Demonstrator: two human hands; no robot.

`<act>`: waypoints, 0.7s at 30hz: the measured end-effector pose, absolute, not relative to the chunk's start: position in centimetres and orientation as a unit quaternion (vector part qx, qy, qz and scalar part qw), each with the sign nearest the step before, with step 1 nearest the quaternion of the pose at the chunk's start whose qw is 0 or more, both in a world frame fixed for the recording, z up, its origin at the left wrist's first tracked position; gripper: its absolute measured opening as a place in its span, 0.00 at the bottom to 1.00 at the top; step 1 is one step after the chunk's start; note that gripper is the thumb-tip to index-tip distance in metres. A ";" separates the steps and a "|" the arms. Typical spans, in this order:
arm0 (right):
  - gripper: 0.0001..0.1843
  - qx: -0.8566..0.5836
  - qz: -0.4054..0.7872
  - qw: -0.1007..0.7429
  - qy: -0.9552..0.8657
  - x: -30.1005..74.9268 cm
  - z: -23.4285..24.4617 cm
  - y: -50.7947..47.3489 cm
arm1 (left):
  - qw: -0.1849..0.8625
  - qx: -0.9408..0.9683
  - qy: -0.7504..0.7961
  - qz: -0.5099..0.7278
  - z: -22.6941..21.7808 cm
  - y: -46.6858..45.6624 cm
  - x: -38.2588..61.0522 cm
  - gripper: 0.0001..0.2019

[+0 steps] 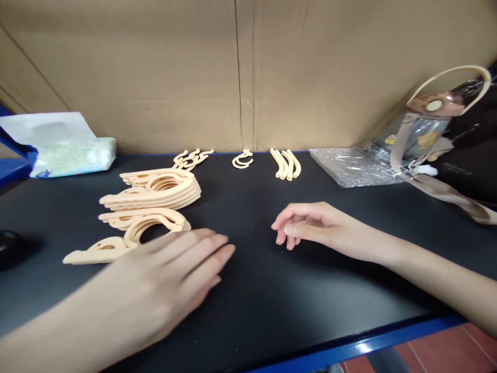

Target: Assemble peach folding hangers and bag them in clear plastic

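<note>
My left hand [163,282] is stretched out flat, palm down, over the near right edge of the front stack of cream plastic folding hangers [134,220], hiding part of it. I see nothing held in it, though its underside is hidden. Just behind lies a second, taller stack of hangers [163,194]. My right hand [310,225] hovers over the desk, right of centre, its fingers loosely curled and nothing between them. At the back are loose cream hooks [192,158], a pair of hooks [243,160] and several curved bars [285,164].
A black desk [248,300] with a blue edge runs up to a cardboard wall [174,77]. Back left is a wrapped white packet [73,155]. A clear plastic bag [349,166] and a strapped water bottle [423,129] stand back right. A dark rounded object [10,248] sits far left.
</note>
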State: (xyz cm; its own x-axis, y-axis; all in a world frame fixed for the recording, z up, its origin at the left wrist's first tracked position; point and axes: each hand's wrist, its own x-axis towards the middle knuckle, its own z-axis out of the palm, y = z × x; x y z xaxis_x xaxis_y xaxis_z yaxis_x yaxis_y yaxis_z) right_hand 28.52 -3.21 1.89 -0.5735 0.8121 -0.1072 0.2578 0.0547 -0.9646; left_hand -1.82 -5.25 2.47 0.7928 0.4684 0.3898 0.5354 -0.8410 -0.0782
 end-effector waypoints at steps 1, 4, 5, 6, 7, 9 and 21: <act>0.11 -0.396 0.547 0.256 -0.692 28.5 1.9 -3.1 | 0.141 -0.956 -0.218 -0.139 2.0 -5.2 -0.3 0.17; 0.12 -0.419 0.451 0.272 -0.739 28.1 2.4 -2.3 | 0.153 -0.961 -0.197 -0.123 0.9 -4.1 3.0 0.18; 0.11 -0.423 0.415 0.271 -0.759 27.8 2.7 -1.8 | 0.131 -0.963 -0.204 -0.122 0.5 -3.7 3.7 0.19; 0.11 -0.423 0.381 0.266 -0.778 27.6 3.0 -1.2 | 0.103 -0.964 -0.212 -0.125 0.3 -3.3 4.1 0.19; 0.10 -0.415 0.349 0.259 -0.799 27.2 3.4 -0.4 | 0.074 -0.964 -0.220 -0.127 0.1 -2.9 4.4 0.19; 0.09 -0.383 0.274 0.242 -0.849 26.3 4.2 1.5 | 0.019 -0.963 -0.236 -0.131 -0.2 -2.5 4.4 0.19; 0.21 -0.291 -0.077 0.094 -0.949 12.8 4.5 16.7 | -0.061 -0.960 -0.251 -0.110 -0.5 -2.4 3.5 0.21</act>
